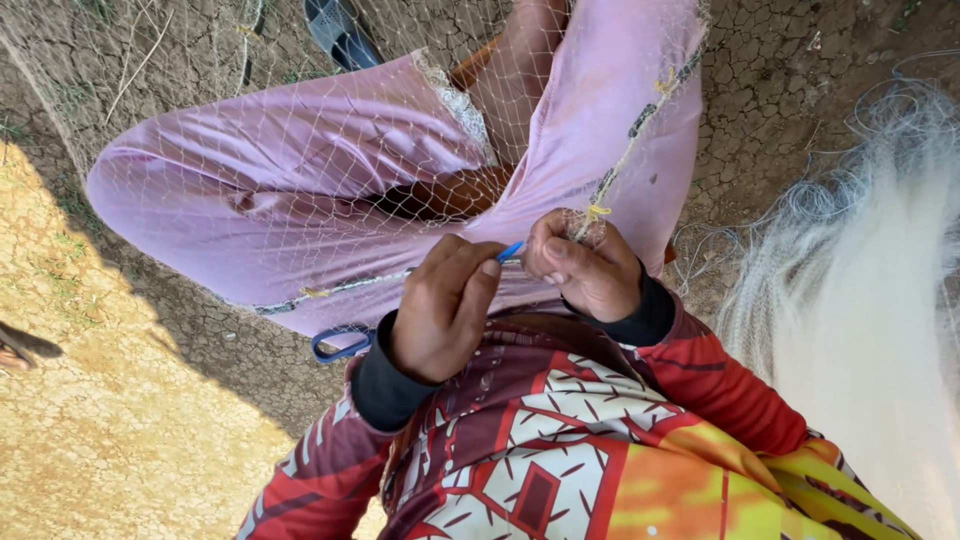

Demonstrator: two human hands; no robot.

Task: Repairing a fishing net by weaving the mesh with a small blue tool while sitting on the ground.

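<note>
A fine net [300, 160] lies draped over the person's lap, and everything here is placed against it. Left of the net, the cracked dry ground [120, 430] lies partly in sun, partly in shadow. Under the net, pink trousers [250, 190] cover the bent knees. Below the net's lower edge, by the left forearm, a blue loop handle [338, 347] shows on the ground; what it belongs to I cannot tell.

At the net's near edge the left hand [440, 305] is closed, its fingertips pinching a small blue needle [511, 250] that points toward the other hand. The right hand [590, 265], just beside it, is closed on the net's edge cord [640, 135], thumb and fingers clamped where a yellow knot [597, 211] sits. The two hands are close together, nearly touching, with the needle bridging the gap between them. The cord runs from the right hand up and away across the right knee, dark floats strung along it.

Above the net, at the top of the view, a dark sandal [340, 35] lies on the ground. Right of the net, a pale heap of bunched netting [860, 280] is piled on the ground.
</note>
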